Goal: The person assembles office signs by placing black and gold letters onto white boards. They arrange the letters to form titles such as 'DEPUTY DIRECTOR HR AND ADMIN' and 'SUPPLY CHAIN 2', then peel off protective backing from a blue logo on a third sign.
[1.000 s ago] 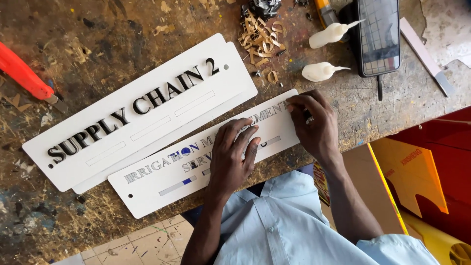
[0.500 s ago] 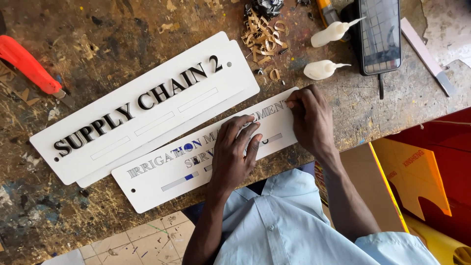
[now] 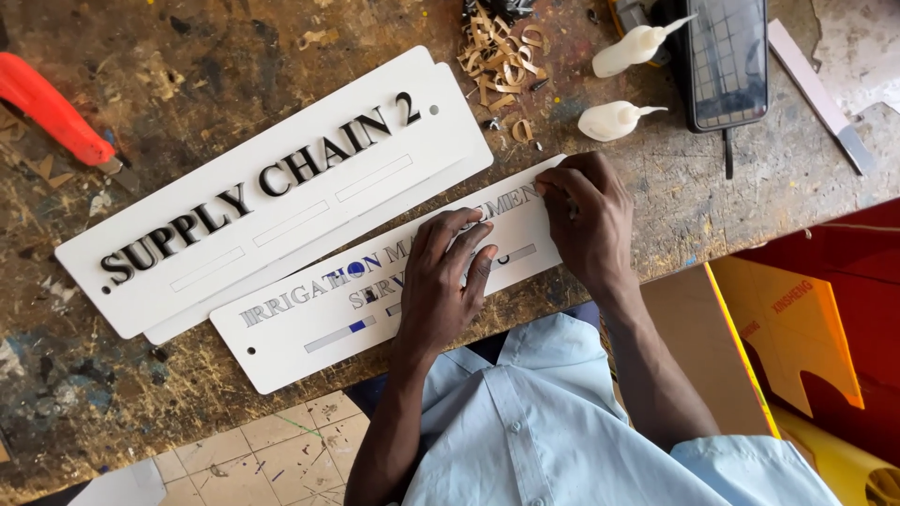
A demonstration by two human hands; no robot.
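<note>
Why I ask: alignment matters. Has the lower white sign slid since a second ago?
No. The lower white sign keeps its top corner just below the glue bottle, as before.

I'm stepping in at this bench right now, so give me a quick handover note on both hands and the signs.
Left hand: flat, fingers spread, pressing on the near white sign plate.
Right hand: fingertips pinching at that plate's far end, on its grey lettering.
The plate lies along the bench edge. A finished-looking plate with black letters is stacked on another just behind. Two small glue bottles and a phone sit beyond.
Done: most letters sit on the near plate, some blue, some grey.
Left: I cannot tell.
</note>
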